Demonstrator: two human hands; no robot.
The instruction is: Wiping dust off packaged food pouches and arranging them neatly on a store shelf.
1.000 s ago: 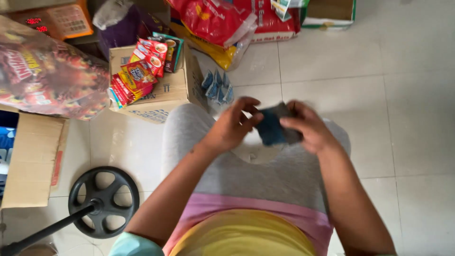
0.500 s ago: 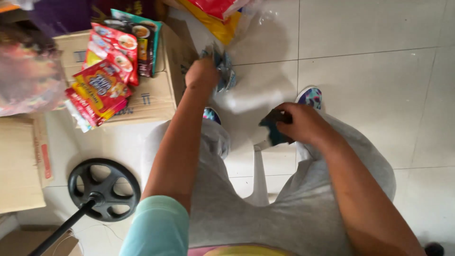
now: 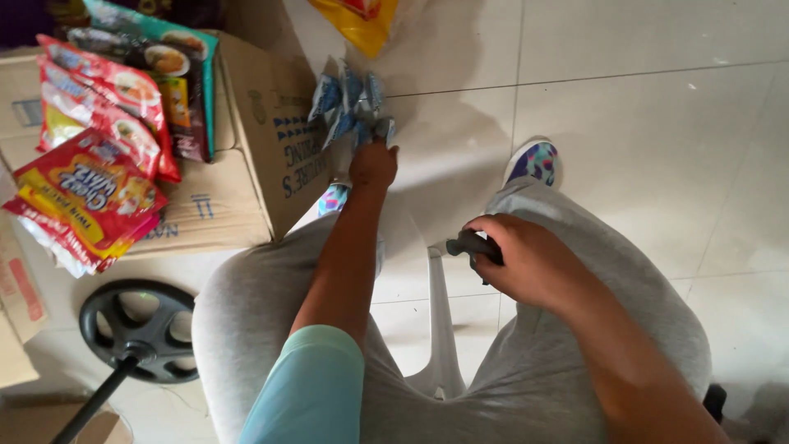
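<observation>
Sachets (image 3: 349,103), small and blue, are bunched on the tiled floor (image 3: 641,90) just beyond the fingertips of the left hand (image 3: 374,164), which is stretched down to them; whether the fingers are closed on one cannot be told. A dark object (image 3: 470,245) is gripped in the closed right hand (image 3: 526,263), held over the right knee. Since half a second earlier, the left hand has been lowered slightly, beside the cardboard box (image 3: 275,131).

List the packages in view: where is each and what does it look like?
Small blue sachets: on the floor, at the left hand.
Red-and-yellow snack packs: stacked on the cardboard box, far left.
Yellow bag: top edge.
Dark bundle: in the right hand.
</observation>
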